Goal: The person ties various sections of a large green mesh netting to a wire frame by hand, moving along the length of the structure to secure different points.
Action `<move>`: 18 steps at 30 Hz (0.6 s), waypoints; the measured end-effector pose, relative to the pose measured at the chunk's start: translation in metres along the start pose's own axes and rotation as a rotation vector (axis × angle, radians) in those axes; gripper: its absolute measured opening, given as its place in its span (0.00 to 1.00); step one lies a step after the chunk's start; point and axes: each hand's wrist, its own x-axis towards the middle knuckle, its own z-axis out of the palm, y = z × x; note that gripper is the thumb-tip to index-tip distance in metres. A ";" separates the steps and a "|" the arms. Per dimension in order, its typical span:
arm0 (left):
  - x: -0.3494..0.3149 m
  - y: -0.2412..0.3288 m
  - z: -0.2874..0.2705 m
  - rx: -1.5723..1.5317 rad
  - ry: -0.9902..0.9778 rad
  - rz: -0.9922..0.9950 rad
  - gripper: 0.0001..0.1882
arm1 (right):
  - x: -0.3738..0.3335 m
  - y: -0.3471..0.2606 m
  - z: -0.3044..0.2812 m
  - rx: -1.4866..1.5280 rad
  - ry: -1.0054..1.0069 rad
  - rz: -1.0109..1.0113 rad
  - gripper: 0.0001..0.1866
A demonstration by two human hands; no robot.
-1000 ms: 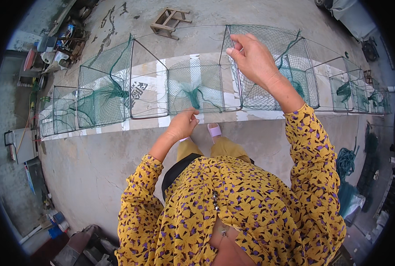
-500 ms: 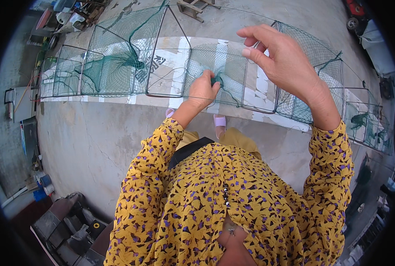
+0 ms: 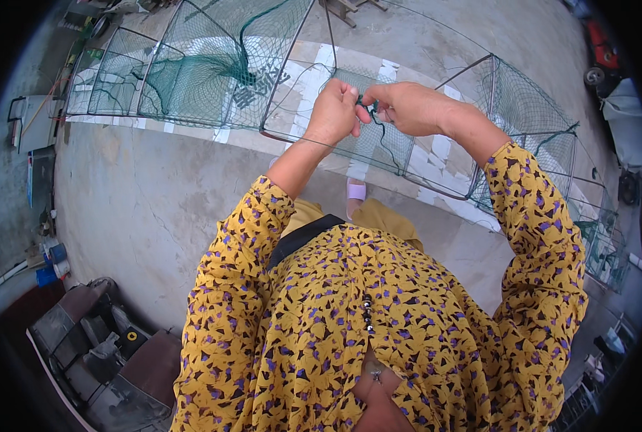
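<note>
"From the head, looking down, what's that at twelve o'clock?"

"A long net trap point(image 3: 195, 65), stretching from ten o'clock round to past three. Fine green mesh, nearly see-through, with small diamond-shaped holes."

"What gives it those boxy shapes?"

"Thin, dark wire frames point(image 3: 287, 66), straight-sided, with the mesh pulled between them. Inside, it gathers into darker bunched funnels, like the one at eleven."

"And the hands?"

"Just past twelve, fingertips close together over a middle section. The left hand point(image 3: 334, 111) has thumb and fingers bent in, pinching a dark green cord point(image 3: 384, 133). The right hand point(image 3: 411, 108), its wrist toward two, pinches the same cord at its upper end; exactly which fingers press on it, I can't tell."

"Looks soft, that cord."

"Limp and stringy. It droops crookedly toward the mesh's near edge, around one."

"And underneath?"

"A pale sheet with ragged white strips point(image 3: 443, 147), lying on grey concrete point(image 3: 141, 194), scuffed and finely cracked."
</note>
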 end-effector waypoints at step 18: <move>-0.002 -0.022 0.016 0.405 0.641 0.188 0.37 | -0.015 -0.025 0.010 -0.525 0.212 0.060 0.05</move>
